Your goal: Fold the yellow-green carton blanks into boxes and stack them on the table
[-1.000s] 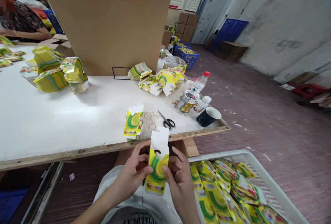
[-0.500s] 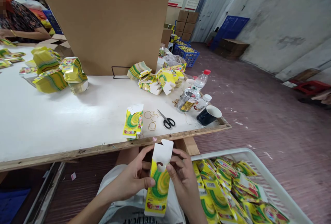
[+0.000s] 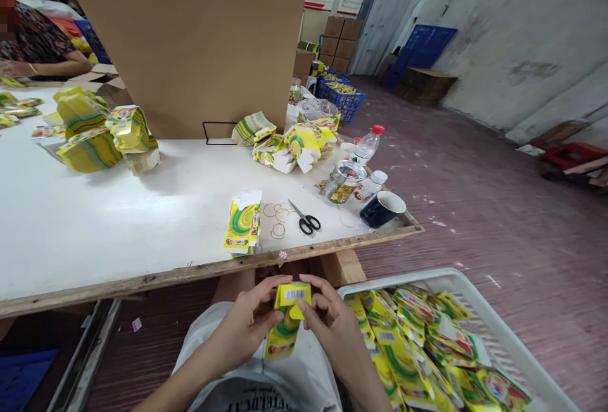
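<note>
L hand (image 3: 246, 325) & R hand (image 3: 339, 323) both clamped on one small yellow-green carton (image 3: 284, 340), one on each side of it, approx 6 o'clock in the view, above a white cloth (image 3: 311, 371) w/ dark lettering on the lap. Carton's far end shows a barcode flap (image 3: 295, 295); a rounded yellow tab (image 3: 297, 312) sits by the R thumb. L thumb lies on the near face, L side. Fingers behind partly hidden, can't tell exact grip there.

Other positions, clock centred on carton: white tray (image 3: 508, 343) at 3–4, holding loose yellow-green packs (image 3: 401, 355), R hand near it. White table (image 3: 190, 209) runs 10 to 1, wood-edged. On it: flat carton stack (image 3: 242, 225) at 11; rubber bands (image 3: 278, 231) approx 12, btwn stack & scissors (image 3: 304, 216); scissors btwn 12 & 1, blades pointing away, black handles nearer. Clear jar (image 3: 342, 187), white-capped bottle (image 3: 373, 187) & red-capped bottle (image 3: 367, 146) grouped approx 1; dark mug (image 3: 373, 211) 1–2, tilted look, nr table corner.

Farther back: carton heap (image 3: 304, 142) at 12, banded-looking carton bundles (image 3: 130, 130) 10–11, big brown cardboard (image 3: 190, 44) behind, 11–12. Co-worker (image 3: 35, 38) in dark patterned top, 10–11, across table. Blue crates (image 3: 344, 104) w/ yellow contents, approx 12–1, on floor.
</note>
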A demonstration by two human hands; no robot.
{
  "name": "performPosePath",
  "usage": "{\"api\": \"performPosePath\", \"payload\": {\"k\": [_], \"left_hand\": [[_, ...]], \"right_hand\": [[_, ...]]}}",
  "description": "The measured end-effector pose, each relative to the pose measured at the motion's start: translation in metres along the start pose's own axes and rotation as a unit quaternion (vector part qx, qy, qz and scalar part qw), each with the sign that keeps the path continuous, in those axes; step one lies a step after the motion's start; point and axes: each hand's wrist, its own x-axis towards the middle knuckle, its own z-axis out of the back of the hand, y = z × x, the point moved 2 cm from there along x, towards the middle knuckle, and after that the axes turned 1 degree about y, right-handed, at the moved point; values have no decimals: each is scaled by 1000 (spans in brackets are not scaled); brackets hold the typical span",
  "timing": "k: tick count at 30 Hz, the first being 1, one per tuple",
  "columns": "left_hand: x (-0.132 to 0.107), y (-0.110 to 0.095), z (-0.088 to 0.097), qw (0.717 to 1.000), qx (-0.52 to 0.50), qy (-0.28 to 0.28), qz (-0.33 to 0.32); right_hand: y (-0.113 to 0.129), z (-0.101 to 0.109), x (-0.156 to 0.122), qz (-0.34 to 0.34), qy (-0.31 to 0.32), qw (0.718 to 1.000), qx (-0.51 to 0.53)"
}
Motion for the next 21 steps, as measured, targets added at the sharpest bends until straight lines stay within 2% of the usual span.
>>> {"api": "performPosePath", "payload": {"k": [3,7,9,13,17,19,21], "left_hand": [[1,-1,0,996,-89,22,19],[5,-1,2,987,-152,-8,41],[6,-1,2,987,-152,-24,55],[8,-3,-5,992,-109,-57,18],[10,-3,-20,995,-71,-62,-26],[11,-4,-19,997,-11,-62,-50],[13,-9,-6,986,96,-94,-95]], "right_hand": [[0,-4,3,34,-36,996,-68],[1,-9,4,56,-28,993,-102],[2,-8,3,68,-49,992,-96],[5,-6,1,101,-120,987,-45],[5,-4,-2,106,-117,987,30],[8,7,-6,124,-126,984,-5],[11,30,-13,142,-175,970,-91]]}}
